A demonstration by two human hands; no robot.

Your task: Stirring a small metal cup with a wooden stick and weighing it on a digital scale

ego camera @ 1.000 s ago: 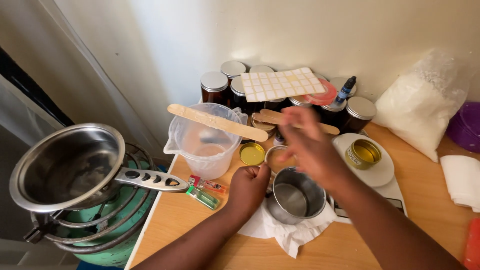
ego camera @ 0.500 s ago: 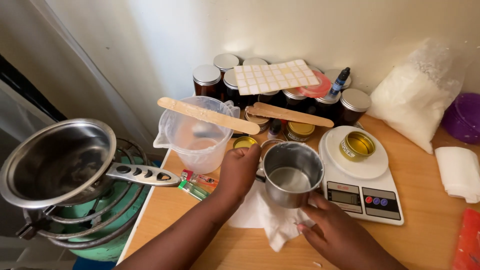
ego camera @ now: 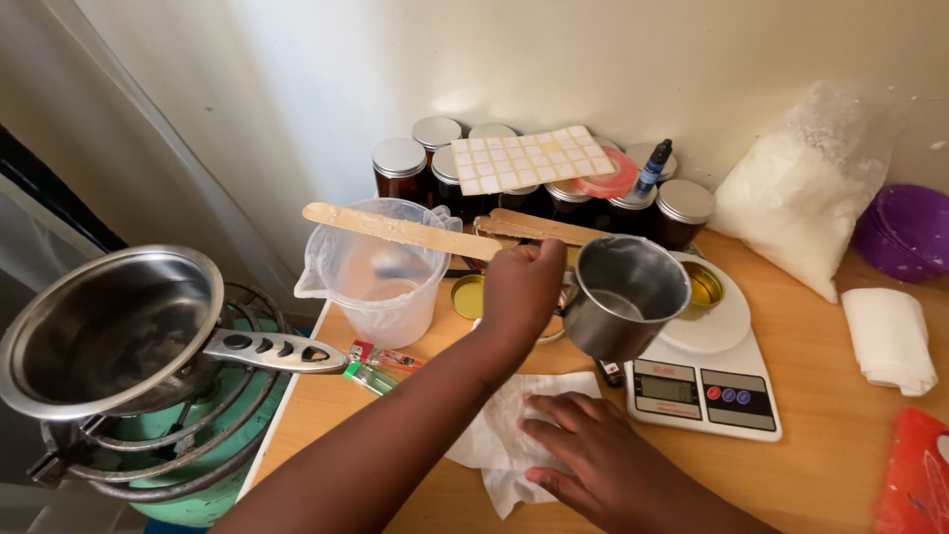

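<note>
- Above the bench [ego camera: 830,435], just left of the digital scale [ego camera: 704,381], a steel cup [ego camera: 627,297] hangs tilted, its handle gripped by the closed left hand [ego camera: 522,287].
- Below it, the right hand [ego camera: 583,460] lies flat, fingers spread, on a crumpled white tissue [ego camera: 494,440].
- Further left stands a clear measuring jug [ego camera: 381,272].

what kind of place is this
Probably a home candle-making or craft corner: a digital scale on a wooden table, amber lidded jars against the wall, a bag of white flakes, and a gas burner.
</note>
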